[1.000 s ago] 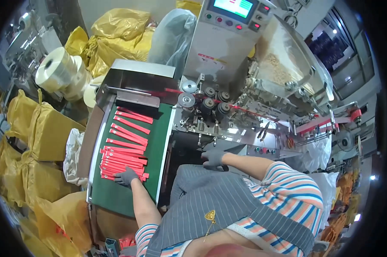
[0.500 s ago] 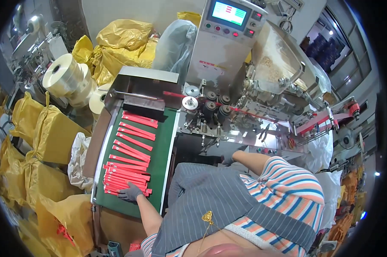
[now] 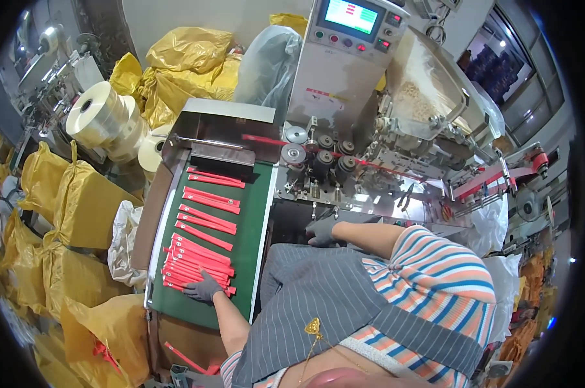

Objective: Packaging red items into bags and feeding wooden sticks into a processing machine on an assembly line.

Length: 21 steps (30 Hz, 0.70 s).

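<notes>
My left hand (image 3: pixel 203 288), in a dark grey glove, lies with its fingers stretched out on the near end of a pile of slim red stick packets (image 3: pixel 195 262). The packets overlap at the near end of a green conveyor belt (image 3: pixel 241 258). Farther up the belt, more red stick packets (image 3: pixel 209 200) lie in a spaced row, slanting slightly. Gloved in the same grey, my right hand (image 3: pixel 321 231) hovers above my lap, just below the machine's metal edge. Its fingers point left, look loosely apart, and nothing shows in them.
The packing machine (image 3: pixel 334 84) has a lit screen, rollers (image 3: pixel 323 158) and a red film strip (image 3: pixel 396 170). Pliers (image 3: pixel 406 197) lie on its metal deck. Yellow bags (image 3: pixel 88 200) and clear film rolls (image 3: pixel 98 116) crowd the left. A red packet (image 3: pixel 182 355) sits below the belt's near end.
My right hand has moved left, from beside the machine's edge to over my lap. The loose packets have shifted down the belt toward the pile. A red packet now shows below the belt end.
</notes>
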Each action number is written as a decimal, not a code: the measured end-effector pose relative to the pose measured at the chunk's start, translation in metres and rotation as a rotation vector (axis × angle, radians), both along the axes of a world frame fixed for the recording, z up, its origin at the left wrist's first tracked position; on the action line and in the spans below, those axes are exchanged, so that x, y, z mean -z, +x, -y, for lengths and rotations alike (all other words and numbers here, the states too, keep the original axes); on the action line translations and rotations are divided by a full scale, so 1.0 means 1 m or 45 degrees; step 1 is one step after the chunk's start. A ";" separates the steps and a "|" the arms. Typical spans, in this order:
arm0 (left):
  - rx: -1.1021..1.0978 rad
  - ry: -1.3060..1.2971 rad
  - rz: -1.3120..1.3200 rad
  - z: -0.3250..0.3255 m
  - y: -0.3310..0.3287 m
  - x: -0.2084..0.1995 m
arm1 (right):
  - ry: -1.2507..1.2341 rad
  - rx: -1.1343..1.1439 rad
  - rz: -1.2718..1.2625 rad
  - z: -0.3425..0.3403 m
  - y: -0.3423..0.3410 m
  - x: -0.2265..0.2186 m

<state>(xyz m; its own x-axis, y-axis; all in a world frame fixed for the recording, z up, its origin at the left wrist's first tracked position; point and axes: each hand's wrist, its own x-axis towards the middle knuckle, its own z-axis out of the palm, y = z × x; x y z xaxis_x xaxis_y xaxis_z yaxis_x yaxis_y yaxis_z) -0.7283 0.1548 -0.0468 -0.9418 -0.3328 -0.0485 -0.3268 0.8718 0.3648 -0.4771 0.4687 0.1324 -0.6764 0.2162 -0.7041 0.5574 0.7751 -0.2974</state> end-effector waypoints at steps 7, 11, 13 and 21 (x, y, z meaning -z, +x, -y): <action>0.047 0.001 0.077 -0.031 -0.007 -0.010 | -0.002 0.063 0.084 -0.006 0.013 -0.009; 0.062 -0.013 0.138 -0.039 -0.006 -0.015 | 0.115 0.087 0.023 -0.035 0.052 0.038; 0.007 -0.042 0.106 -0.032 -0.004 -0.006 | 0.019 0.219 0.169 -0.027 0.041 -0.007; 0.054 -0.346 -0.093 0.023 -0.002 0.017 | 0.120 0.048 0.035 -0.012 0.036 0.012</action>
